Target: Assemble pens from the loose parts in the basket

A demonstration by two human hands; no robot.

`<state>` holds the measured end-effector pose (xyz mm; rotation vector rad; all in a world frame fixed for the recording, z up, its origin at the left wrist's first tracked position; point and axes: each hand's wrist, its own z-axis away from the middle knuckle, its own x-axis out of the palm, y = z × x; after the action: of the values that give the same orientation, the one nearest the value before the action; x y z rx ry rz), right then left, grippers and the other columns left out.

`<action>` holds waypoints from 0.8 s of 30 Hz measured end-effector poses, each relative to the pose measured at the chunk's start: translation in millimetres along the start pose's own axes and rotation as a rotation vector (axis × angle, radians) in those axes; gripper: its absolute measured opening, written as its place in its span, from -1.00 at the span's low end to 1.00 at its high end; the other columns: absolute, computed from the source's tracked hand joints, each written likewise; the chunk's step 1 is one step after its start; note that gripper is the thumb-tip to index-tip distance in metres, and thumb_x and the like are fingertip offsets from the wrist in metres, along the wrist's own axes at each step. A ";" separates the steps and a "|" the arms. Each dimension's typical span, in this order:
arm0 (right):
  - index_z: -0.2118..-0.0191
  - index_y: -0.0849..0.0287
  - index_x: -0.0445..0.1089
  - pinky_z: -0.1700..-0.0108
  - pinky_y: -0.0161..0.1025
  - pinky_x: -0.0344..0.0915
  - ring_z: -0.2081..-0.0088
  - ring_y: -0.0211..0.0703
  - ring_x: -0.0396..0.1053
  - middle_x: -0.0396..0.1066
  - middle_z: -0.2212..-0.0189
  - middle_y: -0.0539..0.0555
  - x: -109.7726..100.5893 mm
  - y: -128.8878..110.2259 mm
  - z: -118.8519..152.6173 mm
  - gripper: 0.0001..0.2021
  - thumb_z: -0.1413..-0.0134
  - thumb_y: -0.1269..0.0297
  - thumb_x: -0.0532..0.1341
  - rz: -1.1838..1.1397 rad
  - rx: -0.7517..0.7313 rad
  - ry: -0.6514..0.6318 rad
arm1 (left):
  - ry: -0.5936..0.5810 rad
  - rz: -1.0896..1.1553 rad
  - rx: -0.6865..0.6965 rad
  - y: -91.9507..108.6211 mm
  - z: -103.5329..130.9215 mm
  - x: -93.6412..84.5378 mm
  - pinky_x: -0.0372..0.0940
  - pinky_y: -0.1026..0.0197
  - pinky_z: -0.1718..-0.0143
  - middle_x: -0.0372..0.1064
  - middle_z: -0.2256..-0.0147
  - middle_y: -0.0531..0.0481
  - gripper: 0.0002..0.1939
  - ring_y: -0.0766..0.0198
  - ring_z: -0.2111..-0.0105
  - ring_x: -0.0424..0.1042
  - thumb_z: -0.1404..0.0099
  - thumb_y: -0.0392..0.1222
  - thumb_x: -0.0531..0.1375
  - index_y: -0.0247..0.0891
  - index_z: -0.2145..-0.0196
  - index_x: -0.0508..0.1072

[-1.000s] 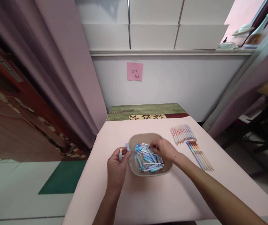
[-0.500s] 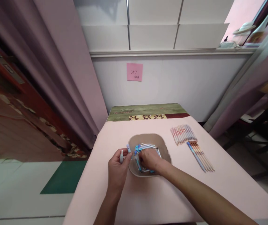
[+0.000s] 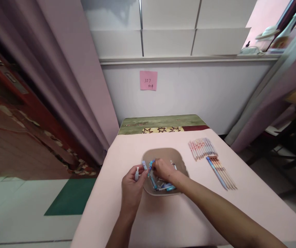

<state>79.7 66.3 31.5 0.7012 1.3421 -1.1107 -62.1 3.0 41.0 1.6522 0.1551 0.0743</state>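
Note:
A beige basket [image 3: 182, 165] stands on the pink-covered table with several blue and white pen parts [image 3: 168, 187] inside. At its left rim, my left hand [image 3: 133, 181] is closed on pale blue pen parts [image 3: 144, 165]; a pale piece with a white tip [image 3: 136, 174] sticks up between its fingers. Over the left half of the basket, my right hand [image 3: 163, 169] has its fingers pinched on small blue pen parts [image 3: 151, 164]. Its palm hides some of the basket's contents.
To the right of the basket lie a row of pens [image 3: 203, 148] and, below it, a second row of pens [image 3: 222, 174] with a blue one at its left. A pink note [image 3: 148, 80] is on the wall.
My right hand has risen slightly with blue parts at its fingertips, and fewer parts show beneath it. My left hand has shifted a little to the right.

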 end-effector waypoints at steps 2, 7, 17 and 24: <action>0.24 0.21 0.55 0.19 -0.24 0.31 0.18 0.05 0.49 0.54 0.24 0.27 1.4 -3.2 0.0 -0.80 -0.05 0.39 0.18 -0.010 -0.002 -0.001 | -0.030 0.008 -0.004 -0.9 1.7 1.0 0.32 0.29 0.29 0.49 0.42 0.05 -0.79 0.26 0.37 0.44 -0.12 -0.14 0.29 -0.26 0.28 0.51; 0.33 0.21 0.55 0.26 -0.26 0.30 0.26 0.02 0.49 0.55 0.32 0.23 -6.1 4.3 9.0 -0.85 0.00 0.35 0.23 -0.104 0.003 0.054 | -0.102 0.031 -0.008 -5.7 5.2 3.7 0.32 0.27 0.24 0.49 0.39 0.05 -0.77 0.26 0.34 0.45 -0.14 -0.14 0.28 -0.25 0.23 0.50; 0.23 0.26 0.48 0.47 -0.39 0.24 0.51 -0.31 0.31 0.47 0.47 0.04 -18.4 14.1 45.9 -0.64 -0.05 0.02 0.23 -1.223 -0.115 0.273 | -0.134 -0.096 0.029 -1.3 6.8 12.9 0.25 0.32 0.39 0.46 0.42 0.05 -0.80 0.28 0.43 0.38 -0.14 -0.09 0.26 -0.26 0.31 0.53; 0.24 0.26 0.48 0.44 -0.37 0.26 0.48 -0.28 0.34 0.47 0.47 0.03 -37.5 28.8 51.3 -0.65 -0.07 0.04 0.20 -1.147 -0.073 0.347 | -0.084 -0.108 0.026 2.3 8.9 11.9 0.28 0.31 0.36 0.49 0.39 0.05 -0.77 0.24 0.39 0.43 -0.12 -0.06 0.28 -0.24 0.29 0.54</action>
<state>130.6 38.3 70.1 -0.0146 2.1635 -1.8527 -49.0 -4.2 42.0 1.6672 0.1822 -0.0792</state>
